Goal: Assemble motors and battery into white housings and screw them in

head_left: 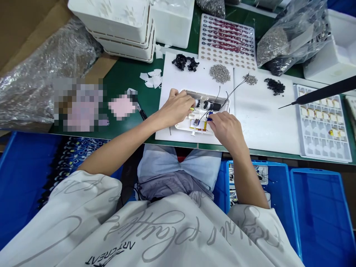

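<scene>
A white plastic housing (219,98) lies open on a white sheet (180,78) at the table's middle. Inside it I see a small black motor (213,106), thin black wires and a flat battery (199,128). My left hand (176,107) rests on the housing's left end, fingers curled and pinching near a small yellow part (191,109). My right hand (226,128) is closed over the housing's right front, fingertips pinched on a small blue part (210,115) by the wires.
Piles of black rings (185,62), silver screws (219,73) and black washers (275,86) lie behind. A white compartment tray (324,124) sits right, a black probe (319,94) above it. Stacked white trays (122,26), bags and blue bins (319,207) surround the table.
</scene>
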{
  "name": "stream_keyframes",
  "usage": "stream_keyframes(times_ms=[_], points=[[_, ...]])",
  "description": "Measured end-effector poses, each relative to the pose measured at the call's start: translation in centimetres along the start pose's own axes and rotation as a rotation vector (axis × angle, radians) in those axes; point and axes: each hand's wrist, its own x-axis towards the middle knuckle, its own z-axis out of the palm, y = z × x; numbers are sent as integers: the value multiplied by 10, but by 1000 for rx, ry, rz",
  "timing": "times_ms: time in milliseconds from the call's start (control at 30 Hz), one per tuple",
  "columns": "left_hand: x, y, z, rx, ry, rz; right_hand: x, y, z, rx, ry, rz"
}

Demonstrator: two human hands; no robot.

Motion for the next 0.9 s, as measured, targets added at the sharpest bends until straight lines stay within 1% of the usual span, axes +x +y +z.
stream_keyframes(times_ms=[133,267,400,500,600,767,900], points=[[3,0,-3,-40,-52,-5,-2,4,6,-40,69,-53],[3,2,-7,4,-84,-6,-2,6,5,-52,120,-90],[0,5,-9,93,-93,31,-1,6,2,-41,97,-113],[-2,4,-6,101,-58,46,-1,7,1,-47,88,-119],[-2,4,-4,62,-34,23,-1,10,3,-30,86,-117],[-3,9,-10,33,-80,-27,-1,13,5,-22,106,-143],[-4,13,-14,55,-92,-33,-1,12,2,-53,99,-160]])
